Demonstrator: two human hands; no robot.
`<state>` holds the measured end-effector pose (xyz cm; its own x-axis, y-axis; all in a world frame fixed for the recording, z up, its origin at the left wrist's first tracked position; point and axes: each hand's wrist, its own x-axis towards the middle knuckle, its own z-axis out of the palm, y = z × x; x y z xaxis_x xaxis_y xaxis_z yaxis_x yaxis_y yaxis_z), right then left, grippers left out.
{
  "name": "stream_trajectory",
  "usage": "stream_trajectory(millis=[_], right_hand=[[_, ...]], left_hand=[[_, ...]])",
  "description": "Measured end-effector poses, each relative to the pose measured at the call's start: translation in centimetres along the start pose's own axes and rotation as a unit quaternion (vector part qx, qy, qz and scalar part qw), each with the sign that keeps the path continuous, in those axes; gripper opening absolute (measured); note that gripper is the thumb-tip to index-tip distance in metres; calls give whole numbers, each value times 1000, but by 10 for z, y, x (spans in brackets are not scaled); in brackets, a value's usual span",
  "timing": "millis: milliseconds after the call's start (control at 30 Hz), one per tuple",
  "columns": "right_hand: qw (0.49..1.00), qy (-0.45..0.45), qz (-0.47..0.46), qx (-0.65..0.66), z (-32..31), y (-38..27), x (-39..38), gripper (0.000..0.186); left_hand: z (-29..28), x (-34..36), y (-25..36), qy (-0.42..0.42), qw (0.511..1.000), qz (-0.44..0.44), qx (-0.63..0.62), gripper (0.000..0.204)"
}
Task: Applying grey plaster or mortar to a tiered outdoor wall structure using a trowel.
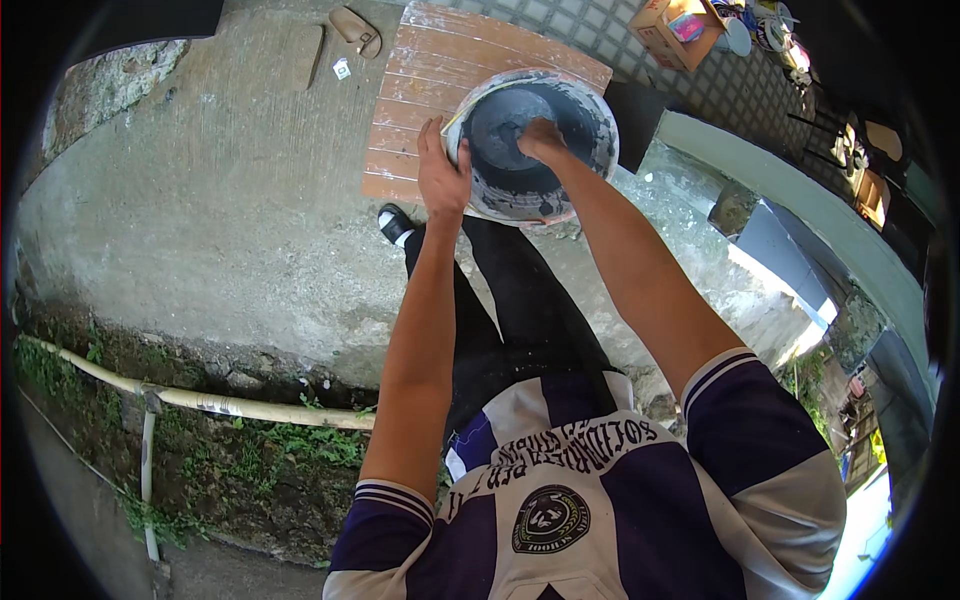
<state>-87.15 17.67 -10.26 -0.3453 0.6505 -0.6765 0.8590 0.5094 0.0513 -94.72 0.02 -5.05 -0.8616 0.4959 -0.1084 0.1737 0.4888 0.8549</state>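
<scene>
Left hand [443, 182] against the bucket [600, 125] — right hand [541, 140] inside it.

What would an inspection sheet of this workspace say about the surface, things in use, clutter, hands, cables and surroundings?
Surface: stained brown board on a rough concrete floor.
Things in use: round bucket, its inner wall smeared, grey material inside.
Clutter: brown sandal beyond the board; cardboard box at upper right.
Hands: left hand at the bucket's rim; right hand inside, fingertips hidden.
Cables: nothing clearly seen.
Surroundings: pale pipe and green plants, lower left.
</scene>
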Motion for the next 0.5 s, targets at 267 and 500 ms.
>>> stream_trajectory(millis=[267,500], right_hand=[[752,-179,279,569,34,21,-5,12],[334,-211,473,788,73,40,2,18]], left_hand=[[-10,-7,-9,28,999,-1,35,44],[-9,-5,-9,30,999,7,30,41]])
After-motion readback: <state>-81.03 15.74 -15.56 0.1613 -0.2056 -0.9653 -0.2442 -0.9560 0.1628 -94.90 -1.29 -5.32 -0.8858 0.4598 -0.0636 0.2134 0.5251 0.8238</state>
